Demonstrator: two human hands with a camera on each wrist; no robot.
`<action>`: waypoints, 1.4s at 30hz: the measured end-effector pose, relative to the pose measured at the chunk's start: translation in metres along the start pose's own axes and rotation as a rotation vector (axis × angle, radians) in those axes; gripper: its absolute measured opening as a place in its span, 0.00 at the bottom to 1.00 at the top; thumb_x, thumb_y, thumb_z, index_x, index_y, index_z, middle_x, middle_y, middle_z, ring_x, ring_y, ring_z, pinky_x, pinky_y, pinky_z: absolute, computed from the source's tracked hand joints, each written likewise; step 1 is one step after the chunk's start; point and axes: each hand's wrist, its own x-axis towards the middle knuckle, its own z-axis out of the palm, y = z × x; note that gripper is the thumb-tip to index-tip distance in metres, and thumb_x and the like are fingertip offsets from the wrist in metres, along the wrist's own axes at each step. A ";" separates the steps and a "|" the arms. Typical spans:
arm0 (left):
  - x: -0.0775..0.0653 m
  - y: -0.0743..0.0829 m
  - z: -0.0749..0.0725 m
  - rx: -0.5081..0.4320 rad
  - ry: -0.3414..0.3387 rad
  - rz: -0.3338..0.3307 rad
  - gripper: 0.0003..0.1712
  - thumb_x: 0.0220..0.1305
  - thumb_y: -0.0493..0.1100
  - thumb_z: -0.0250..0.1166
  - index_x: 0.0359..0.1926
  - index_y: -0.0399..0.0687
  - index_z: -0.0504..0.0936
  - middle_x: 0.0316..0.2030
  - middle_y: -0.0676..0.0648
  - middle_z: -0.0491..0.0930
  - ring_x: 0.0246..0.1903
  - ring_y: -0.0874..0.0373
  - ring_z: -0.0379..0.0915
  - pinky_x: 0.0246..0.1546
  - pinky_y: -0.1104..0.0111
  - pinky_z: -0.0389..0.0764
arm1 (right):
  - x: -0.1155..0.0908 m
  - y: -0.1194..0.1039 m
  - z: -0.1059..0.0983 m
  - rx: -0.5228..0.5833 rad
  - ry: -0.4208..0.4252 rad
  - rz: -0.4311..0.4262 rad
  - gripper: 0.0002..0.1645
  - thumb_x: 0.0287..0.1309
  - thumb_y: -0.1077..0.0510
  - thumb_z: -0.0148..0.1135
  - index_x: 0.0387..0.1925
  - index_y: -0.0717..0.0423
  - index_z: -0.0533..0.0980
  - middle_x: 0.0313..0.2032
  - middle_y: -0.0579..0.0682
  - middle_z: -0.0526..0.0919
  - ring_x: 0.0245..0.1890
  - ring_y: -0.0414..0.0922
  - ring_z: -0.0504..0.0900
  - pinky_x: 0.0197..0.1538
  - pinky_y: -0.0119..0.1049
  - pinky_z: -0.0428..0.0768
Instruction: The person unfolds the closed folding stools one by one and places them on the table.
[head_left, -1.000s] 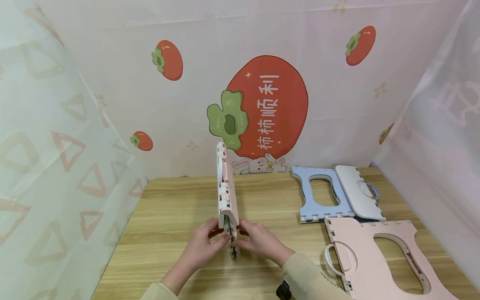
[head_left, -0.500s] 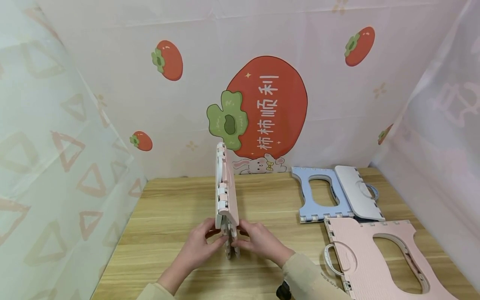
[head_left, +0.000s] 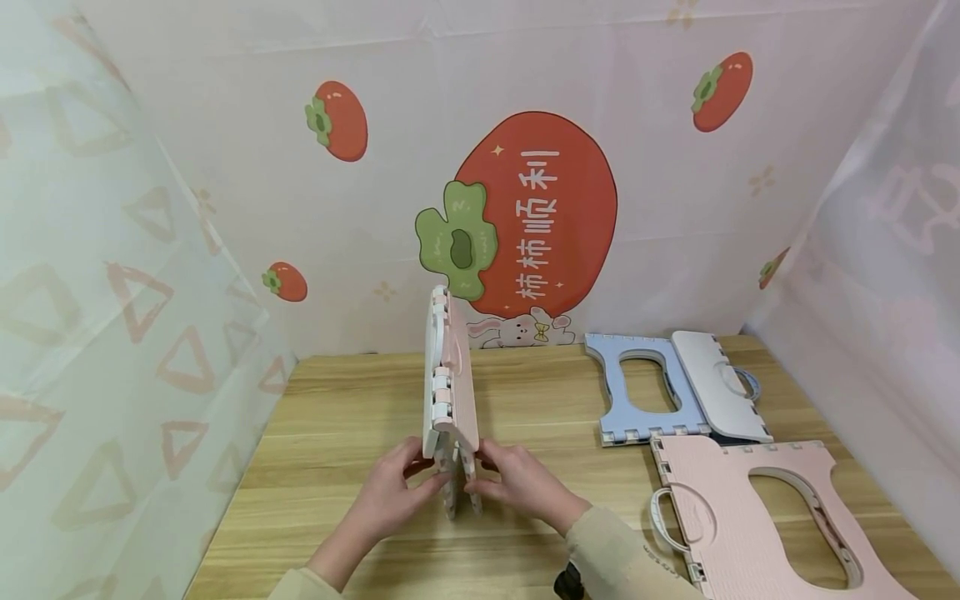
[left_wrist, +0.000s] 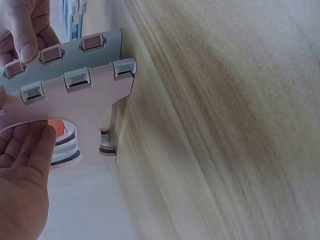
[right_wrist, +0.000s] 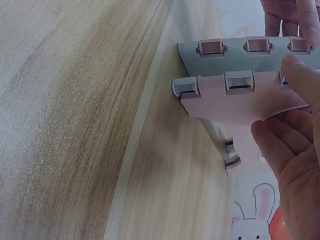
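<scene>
Upright on the table stands a pink-and-white folding step stool (head_left: 467,400), partly folded, its two top halves leaning together and its leg panels slightly spread. My left hand (head_left: 388,490) grips the left leg panel, and my right hand (head_left: 525,483) grips the right one. In the left wrist view, fingers of the left hand (left_wrist: 27,175) reach into the opening of a pink leg panel (left_wrist: 97,95). The right wrist view has the right hand (right_wrist: 297,150) with its thumb at the hinged edge of a pink panel (right_wrist: 220,102) and fingers in its opening.
A blue-and-white folding stool (head_left: 615,387) lies folded at the back right. Before it lies a larger pink folding stool (head_left: 720,492) with a white carry handle (head_left: 660,521). Patterned cloth (head_left: 375,217) hangs behind and beside the wooden table (head_left: 337,425).
The stool's leg panels have moved apart, leaving a widening gap. My left hand has shifted slightly left with its panel; the right hand has stayed nearly still.
</scene>
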 end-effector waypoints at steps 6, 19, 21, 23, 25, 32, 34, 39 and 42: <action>-0.001 -0.001 -0.002 -0.005 0.002 0.001 0.23 0.57 0.33 0.76 0.53 0.46 0.81 0.49 0.49 0.82 0.50 0.46 0.84 0.55 0.61 0.84 | 0.000 0.000 0.000 0.000 0.001 0.005 0.22 0.63 0.55 0.71 0.55 0.56 0.76 0.57 0.59 0.84 0.55 0.53 0.85 0.54 0.37 0.85; -0.001 -0.005 -0.008 0.023 0.003 0.062 0.23 0.56 0.33 0.76 0.53 0.43 0.81 0.49 0.48 0.82 0.49 0.47 0.84 0.53 0.65 0.85 | -0.003 0.002 -0.002 -0.008 0.013 -0.021 0.28 0.63 0.54 0.71 0.61 0.58 0.74 0.57 0.61 0.83 0.55 0.55 0.85 0.55 0.43 0.85; -0.001 -0.005 -0.009 0.011 0.003 0.066 0.23 0.56 0.32 0.76 0.53 0.43 0.81 0.49 0.48 0.82 0.49 0.46 0.84 0.54 0.63 0.85 | -0.003 0.002 -0.002 -0.008 0.012 -0.024 0.28 0.64 0.54 0.71 0.62 0.58 0.73 0.57 0.61 0.83 0.55 0.55 0.85 0.55 0.43 0.85; -0.002 -0.006 -0.010 0.007 0.001 0.070 0.23 0.56 0.33 0.76 0.53 0.42 0.81 0.49 0.47 0.82 0.49 0.45 0.84 0.53 0.62 0.85 | -0.003 0.003 -0.002 -0.008 0.010 -0.023 0.28 0.64 0.54 0.70 0.62 0.58 0.73 0.57 0.61 0.84 0.55 0.55 0.85 0.55 0.43 0.85; -0.002 -0.006 -0.011 0.011 0.003 0.070 0.24 0.56 0.33 0.76 0.54 0.42 0.81 0.49 0.47 0.82 0.49 0.45 0.84 0.53 0.62 0.85 | -0.003 0.003 -0.002 -0.002 0.006 -0.021 0.29 0.64 0.54 0.70 0.62 0.58 0.73 0.57 0.61 0.83 0.55 0.55 0.85 0.55 0.43 0.85; -0.004 -0.010 -0.012 0.048 0.008 0.081 0.23 0.57 0.34 0.76 0.54 0.42 0.81 0.49 0.47 0.83 0.49 0.46 0.85 0.52 0.62 0.85 | -0.004 0.003 -0.003 0.014 0.000 -0.011 0.30 0.63 0.55 0.71 0.63 0.58 0.73 0.58 0.61 0.83 0.56 0.55 0.85 0.56 0.46 0.85; -0.004 -0.010 -0.013 0.057 0.012 0.083 0.23 0.57 0.34 0.76 0.54 0.42 0.81 0.49 0.47 0.83 0.48 0.46 0.85 0.52 0.62 0.85 | -0.004 0.003 -0.004 0.021 -0.003 -0.008 0.30 0.64 0.55 0.71 0.64 0.58 0.73 0.58 0.61 0.83 0.56 0.55 0.85 0.56 0.46 0.85; -0.005 -0.011 -0.014 0.051 0.022 0.114 0.22 0.56 0.32 0.76 0.52 0.42 0.82 0.48 0.47 0.83 0.48 0.46 0.85 0.51 0.61 0.86 | -0.005 0.003 -0.004 0.028 -0.007 -0.007 0.29 0.64 0.54 0.70 0.64 0.57 0.73 0.58 0.61 0.83 0.56 0.55 0.85 0.56 0.46 0.85; -0.006 -0.012 -0.014 0.046 0.024 0.136 0.21 0.57 0.31 0.75 0.51 0.42 0.82 0.47 0.47 0.83 0.47 0.45 0.85 0.50 0.61 0.86 | -0.005 0.004 -0.005 0.029 -0.007 -0.002 0.29 0.65 0.54 0.70 0.64 0.57 0.73 0.58 0.61 0.83 0.55 0.56 0.85 0.56 0.47 0.85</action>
